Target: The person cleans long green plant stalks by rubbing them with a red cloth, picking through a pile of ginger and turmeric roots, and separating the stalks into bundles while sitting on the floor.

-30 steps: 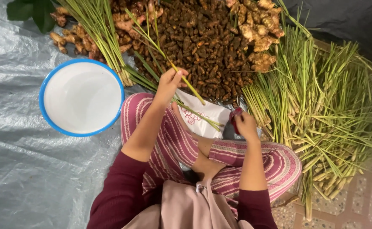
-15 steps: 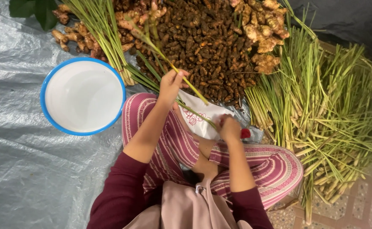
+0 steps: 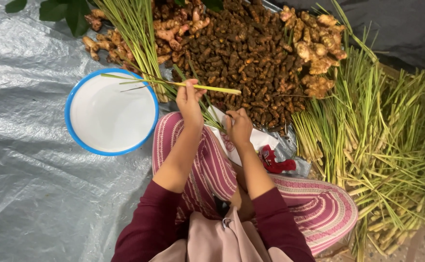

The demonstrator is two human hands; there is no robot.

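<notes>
My left hand (image 3: 189, 99) is raised above my striped knee and pinches a lemongrass stalk (image 3: 207, 88) that lies level, its thin leaf tips reaching left over the rim of a white bowl with a blue rim (image 3: 74, 104). My right hand (image 3: 239, 127) is beside it with curled fingers closed on a few green lemongrass blades (image 3: 212, 116), over a white plastic bag (image 3: 261, 140). A red-handled tool (image 3: 275, 164) lies on that bag, just right of my right wrist.
A heap of dark brown rhizomes (image 3: 241, 58) lies ahead, with pale ginger-like roots (image 3: 314, 53) at its right and left edges. Bundles of lemongrass (image 3: 382, 145) fill the right side and another bundle (image 3: 135, 34) lies behind the bowl. Grey plastic sheeting (image 3: 33, 184) covers the floor.
My left hand has turned the stalk from slanting to level, tips now over the bowl. My right hand has moved left, away from the red tool, to the green blades.
</notes>
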